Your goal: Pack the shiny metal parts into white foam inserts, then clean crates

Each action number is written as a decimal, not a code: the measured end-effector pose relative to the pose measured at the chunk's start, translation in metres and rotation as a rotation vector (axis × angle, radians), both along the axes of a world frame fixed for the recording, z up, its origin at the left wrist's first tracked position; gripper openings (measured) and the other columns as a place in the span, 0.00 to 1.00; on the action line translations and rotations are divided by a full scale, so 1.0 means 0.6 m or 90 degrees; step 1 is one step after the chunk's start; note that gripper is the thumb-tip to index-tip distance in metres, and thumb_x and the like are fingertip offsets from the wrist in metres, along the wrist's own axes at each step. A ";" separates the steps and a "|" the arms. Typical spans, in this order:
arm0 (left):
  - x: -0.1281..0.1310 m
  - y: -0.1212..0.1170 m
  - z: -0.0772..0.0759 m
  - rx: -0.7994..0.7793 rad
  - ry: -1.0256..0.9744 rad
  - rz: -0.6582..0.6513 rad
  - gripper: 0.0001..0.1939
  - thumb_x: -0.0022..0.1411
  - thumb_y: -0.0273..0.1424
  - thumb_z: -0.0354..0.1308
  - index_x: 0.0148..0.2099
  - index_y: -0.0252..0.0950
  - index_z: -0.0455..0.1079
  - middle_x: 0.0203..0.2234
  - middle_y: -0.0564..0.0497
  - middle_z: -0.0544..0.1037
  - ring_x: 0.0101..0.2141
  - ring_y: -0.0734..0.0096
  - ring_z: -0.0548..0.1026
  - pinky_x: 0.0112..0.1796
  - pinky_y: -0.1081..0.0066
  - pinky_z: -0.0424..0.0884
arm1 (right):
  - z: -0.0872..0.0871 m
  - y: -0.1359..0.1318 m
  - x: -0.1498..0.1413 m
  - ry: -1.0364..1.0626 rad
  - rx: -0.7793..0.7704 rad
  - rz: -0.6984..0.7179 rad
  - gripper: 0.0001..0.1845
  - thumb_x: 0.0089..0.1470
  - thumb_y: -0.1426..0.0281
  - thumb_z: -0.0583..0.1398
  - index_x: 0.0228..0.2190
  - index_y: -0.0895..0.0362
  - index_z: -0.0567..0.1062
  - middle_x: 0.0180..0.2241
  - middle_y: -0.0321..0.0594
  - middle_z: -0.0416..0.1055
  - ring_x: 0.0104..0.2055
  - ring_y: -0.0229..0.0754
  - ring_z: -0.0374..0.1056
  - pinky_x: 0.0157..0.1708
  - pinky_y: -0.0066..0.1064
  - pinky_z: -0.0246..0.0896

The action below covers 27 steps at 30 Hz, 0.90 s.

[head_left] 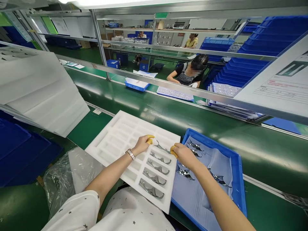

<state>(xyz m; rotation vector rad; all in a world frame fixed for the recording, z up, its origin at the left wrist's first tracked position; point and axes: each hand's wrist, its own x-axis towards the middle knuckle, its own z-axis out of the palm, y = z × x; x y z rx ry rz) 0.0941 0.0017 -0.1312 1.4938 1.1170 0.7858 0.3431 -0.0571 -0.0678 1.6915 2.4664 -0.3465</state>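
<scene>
My right hand (181,154), with yellow finger covers, pinches the right end of a curved, shiny metal part (163,148) over the white foam tray (103,136). Close to the part's left end is my left hand (143,143). Its yellow-covered thumb and finger are drawn together, with nothing visible between them. Several similar metal parts (154,178) lie in the slots of the tray's right column, nearest my body. To the right, a blue bin (237,173) lined with white sheeting holds more such parts (218,178), partly behind my right forearm.
Stacked white foam sheets (45,93) and blue trays (21,150) stand at the left, above clear plastic wrapping (60,176). A metal rail (173,84) crosses beyond the green work surface (134,101). A co-worker (190,72) sits on the far side, near stacked blue trays (255,51).
</scene>
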 end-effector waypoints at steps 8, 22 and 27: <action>-0.002 0.001 -0.008 0.003 -0.023 0.015 0.18 0.62 0.31 0.53 0.51 0.33 0.77 0.29 0.50 0.78 0.32 0.71 0.74 0.36 0.70 0.71 | -0.025 0.014 -0.017 -0.074 -0.064 -0.005 0.14 0.59 0.81 0.52 0.37 0.62 0.78 0.39 0.49 0.72 0.43 0.44 0.68 0.38 0.31 0.56; 0.000 0.001 -0.010 0.052 0.033 0.028 0.17 0.61 0.33 0.55 0.50 0.35 0.77 0.31 0.49 0.79 0.33 0.70 0.76 0.38 0.69 0.73 | -0.023 0.012 -0.021 -0.042 -0.071 -0.039 0.15 0.57 0.81 0.53 0.38 0.61 0.79 0.40 0.50 0.73 0.44 0.46 0.70 0.37 0.29 0.59; 0.000 -0.003 -0.014 0.069 0.032 0.046 0.17 0.62 0.31 0.54 0.50 0.35 0.77 0.32 0.48 0.80 0.34 0.69 0.76 0.39 0.68 0.73 | -0.005 0.010 -0.013 -0.040 -0.071 -0.022 0.17 0.53 0.84 0.53 0.37 0.60 0.79 0.39 0.47 0.74 0.42 0.44 0.71 0.34 0.28 0.57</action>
